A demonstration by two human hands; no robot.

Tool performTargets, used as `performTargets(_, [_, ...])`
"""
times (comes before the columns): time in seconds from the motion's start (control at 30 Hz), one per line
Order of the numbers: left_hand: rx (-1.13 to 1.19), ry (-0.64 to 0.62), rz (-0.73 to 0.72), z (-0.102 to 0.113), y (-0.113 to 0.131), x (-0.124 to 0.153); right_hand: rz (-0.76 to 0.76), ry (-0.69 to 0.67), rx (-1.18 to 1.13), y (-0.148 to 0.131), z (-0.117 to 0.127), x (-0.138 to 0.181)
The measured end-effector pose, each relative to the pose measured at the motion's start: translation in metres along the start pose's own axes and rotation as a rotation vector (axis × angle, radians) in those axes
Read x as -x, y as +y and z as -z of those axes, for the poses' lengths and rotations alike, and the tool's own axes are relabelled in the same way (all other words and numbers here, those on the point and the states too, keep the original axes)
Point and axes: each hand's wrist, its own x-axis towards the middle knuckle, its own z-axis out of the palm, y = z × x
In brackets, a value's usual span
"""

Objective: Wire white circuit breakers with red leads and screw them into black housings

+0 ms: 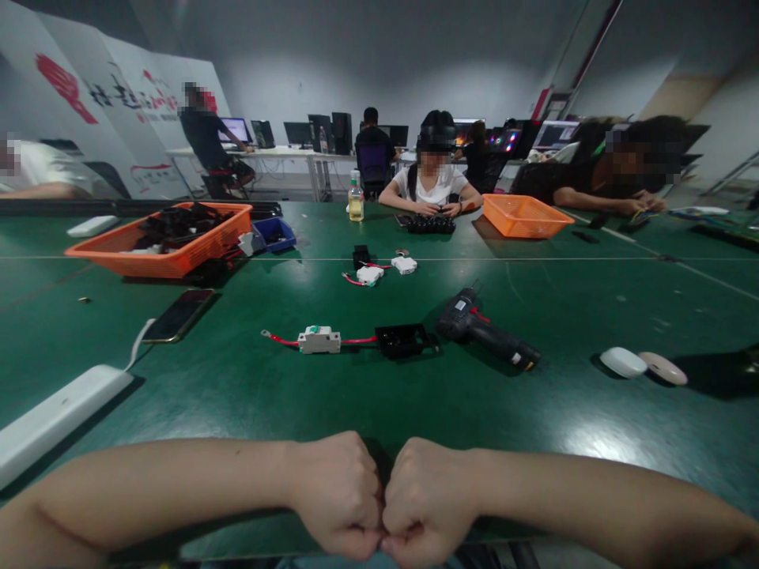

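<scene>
Desk (308,403), green: near edge at the hands; surface ahead of them gives room to move. 
Drill (489,337), black: on its side, presumably for stability. 
Left hand (344,498), right hand (430,499): fingers clenched, fists touching, nothing visible held; seemingly resting. 
Black box (403,340): just left of drill. 
White breaker (320,341): farther left, red wire (359,341) tethering it boxward.

Your single view came from the camera worn on your head. It faced forward and down across the green counter (332,403), with your left hand (341,498) and right hand (430,502) nearest, low in the middle. Beyond them, your wide view took in the room behind the counter, up to the grey back wall (332,47).
</scene>
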Motion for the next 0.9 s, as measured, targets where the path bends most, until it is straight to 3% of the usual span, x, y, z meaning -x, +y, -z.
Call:
performTargets(0.3, [-0.017, -0.018, 0.007, 0.0013, 0.0009, -0.001, 0.001, -0.036, -0.007, -0.0004, 0.0003, 0.0001])
performTargets(0.53, [-0.004, 0.033, 0.009, 0.0018, 0.0012, -0.0004, 0.004, -0.013, -0.008, 0.0, -0.0003, 0.0])
performTargets(0.9, [-0.013, 0.004, 0.001, 0.0022, 0.0008, -0.0015, 0.005, 0.018, -0.037, 0.0, -0.0008, 0.0015])
